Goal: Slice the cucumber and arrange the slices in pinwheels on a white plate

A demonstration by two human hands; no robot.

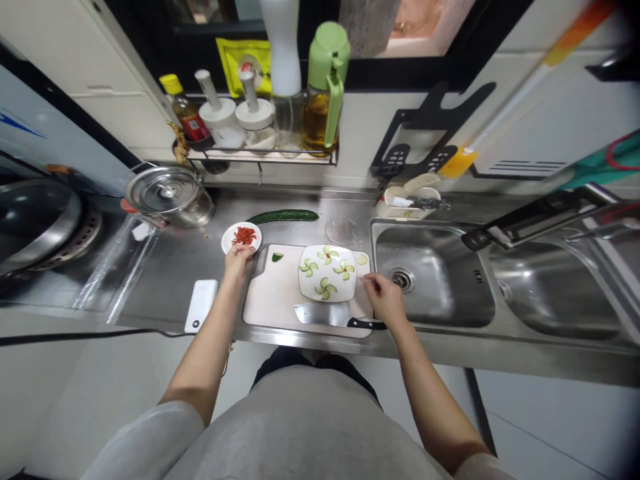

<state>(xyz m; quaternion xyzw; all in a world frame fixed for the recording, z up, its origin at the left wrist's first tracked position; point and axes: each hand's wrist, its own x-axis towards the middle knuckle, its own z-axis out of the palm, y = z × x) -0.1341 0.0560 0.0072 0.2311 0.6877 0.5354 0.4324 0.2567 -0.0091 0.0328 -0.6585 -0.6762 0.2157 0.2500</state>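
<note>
Four cucumber pinwheels (pixel 326 289) are plated; only two apparently show red centres (pixel 345 270). We cannot tell whether our left hand (pixel 237 260) grips the garnish dish (pixel 227 237); our right hand (pixel 386 297) pinches.

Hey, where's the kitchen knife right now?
In the head view, the kitchen knife lies along the cutting board's near side, just below the square white plate, its black handle pointing right, below the right hand.
</note>
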